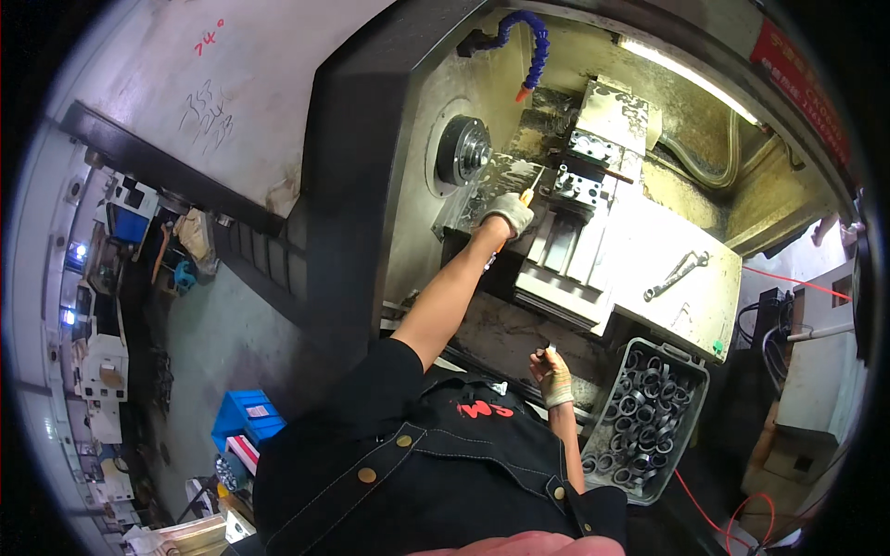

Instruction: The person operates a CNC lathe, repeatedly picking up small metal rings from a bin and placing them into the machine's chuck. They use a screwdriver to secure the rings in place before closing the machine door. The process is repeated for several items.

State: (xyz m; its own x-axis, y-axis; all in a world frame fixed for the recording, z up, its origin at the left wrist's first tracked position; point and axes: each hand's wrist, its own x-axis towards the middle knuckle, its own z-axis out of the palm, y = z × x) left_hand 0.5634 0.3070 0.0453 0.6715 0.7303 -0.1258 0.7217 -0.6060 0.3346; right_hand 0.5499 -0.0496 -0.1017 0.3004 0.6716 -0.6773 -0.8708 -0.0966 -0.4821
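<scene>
My left hand (513,215), in a pale work glove, reaches into an open lathe. It is closed round an orange-handled tool (527,196) with a thin metal tip, which points toward the tool block (577,185). Left of that hand, the round dark spindle chuck (464,150) sticks out of the machine wall, apart from the tool. Lower down, in front of the machine, my right hand (553,378) wears a glove that leaves the fingertips bare. Its fingers pinch a small metal piece (550,348), possibly a ring; most of it is hidden.
A grey plastic bin (697,398) holding several metal rings (640,417) stands beside my right hand. A wrench (677,275) lies on the pale machine cover (714,306). A blue coolant hose (540,46) hangs above the chuck. A blue crate (246,417) sits at left.
</scene>
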